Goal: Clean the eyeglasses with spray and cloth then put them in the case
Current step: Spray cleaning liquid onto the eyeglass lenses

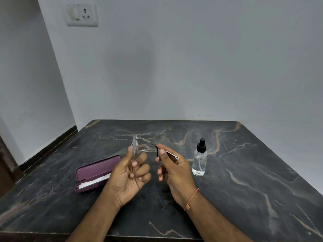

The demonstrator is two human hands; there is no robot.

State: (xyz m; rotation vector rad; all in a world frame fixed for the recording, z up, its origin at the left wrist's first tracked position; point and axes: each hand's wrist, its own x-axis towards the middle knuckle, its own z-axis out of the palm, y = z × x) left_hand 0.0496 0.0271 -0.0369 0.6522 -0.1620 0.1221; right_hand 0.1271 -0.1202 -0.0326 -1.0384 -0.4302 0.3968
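Note:
Clear-framed eyeglasses hang above the middle of the dark marble table. My left hand pinches the frame's left end between thumb and fingers. My right hand grips a temple arm near its dark tip. The purple case lies open to the left of my left hand, with a white cloth inside it. A small clear spray bottle with a black nozzle stands upright just right of my right hand.
The table stands against a grey wall, its far edge close behind the glasses. A wall socket sits high at the upper left. Floor shows beyond the table's left edge.

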